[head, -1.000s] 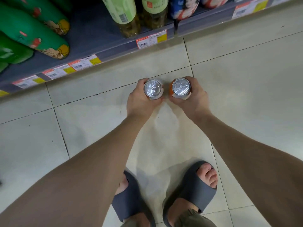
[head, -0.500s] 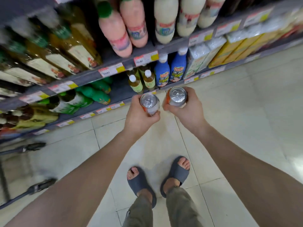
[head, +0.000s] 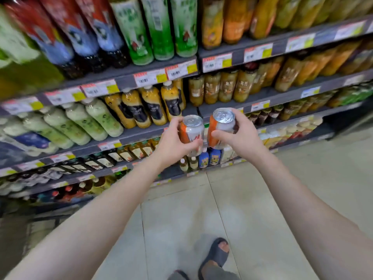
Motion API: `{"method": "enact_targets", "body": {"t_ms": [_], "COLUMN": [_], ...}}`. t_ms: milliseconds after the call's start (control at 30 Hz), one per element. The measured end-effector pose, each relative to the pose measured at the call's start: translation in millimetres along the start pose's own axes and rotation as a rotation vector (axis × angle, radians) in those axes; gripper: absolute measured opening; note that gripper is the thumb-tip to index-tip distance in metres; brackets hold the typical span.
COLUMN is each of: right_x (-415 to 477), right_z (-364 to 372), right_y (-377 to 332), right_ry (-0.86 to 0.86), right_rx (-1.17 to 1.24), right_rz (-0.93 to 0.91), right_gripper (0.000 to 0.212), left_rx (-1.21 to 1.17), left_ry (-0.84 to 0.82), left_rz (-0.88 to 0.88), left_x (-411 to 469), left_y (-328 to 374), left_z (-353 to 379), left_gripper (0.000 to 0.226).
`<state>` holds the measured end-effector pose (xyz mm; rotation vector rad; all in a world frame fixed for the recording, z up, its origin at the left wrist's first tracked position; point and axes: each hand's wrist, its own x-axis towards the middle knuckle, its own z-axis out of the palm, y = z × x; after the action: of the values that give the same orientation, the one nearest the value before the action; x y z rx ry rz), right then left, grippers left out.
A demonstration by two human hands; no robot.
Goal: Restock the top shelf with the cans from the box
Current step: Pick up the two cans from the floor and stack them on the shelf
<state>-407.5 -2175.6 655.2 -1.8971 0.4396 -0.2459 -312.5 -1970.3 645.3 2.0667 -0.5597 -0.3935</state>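
I hold two orange-and-white cans with silver tops side by side in front of the shelves. My left hand (head: 171,145) grips the left can (head: 192,131). My right hand (head: 241,139) grips the right can (head: 222,126), which sits a little higher. Both cans are upright, tilted slightly toward me, and almost touch each other. The box and the top shelf are out of view.
Grey shelves (head: 141,70) full of drink bottles and jars fill the view ahead, with price tags (head: 148,77) along their edges. Tall bottles (head: 161,27) stand on the highest shelf in sight. Pale floor tiles (head: 181,219) lie below, with my sandalled foot (head: 217,254).
My view has risen from the floor and lowest shelves to the middle shelves. Both hands have lifted the cans upward with it, still side by side.
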Motion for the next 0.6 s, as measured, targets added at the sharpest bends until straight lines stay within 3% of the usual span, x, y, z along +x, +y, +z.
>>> {"method": "enact_targets", "body": {"t_ms": [300,600], "right_x": [-48.9,-96.0], "right_z": [-22.6,-1.8], "right_y": [-184.2,-333.5], "right_ry": [0.024,-0.102], "right_rx": [0.125,0.295], "right_rz": [-0.205,-0.343], "right_gripper": [0.049,0.036], "left_rx": [-0.092,-0.152], "left_ry": [0.117,0.334], "left_rz": [0.204,0.349], "left_x": [-51.8,-129.9], "left_y": [118.9,193.6], "left_z": [-128.6,-259.2], "left_gripper": [0.061,0.051]}}
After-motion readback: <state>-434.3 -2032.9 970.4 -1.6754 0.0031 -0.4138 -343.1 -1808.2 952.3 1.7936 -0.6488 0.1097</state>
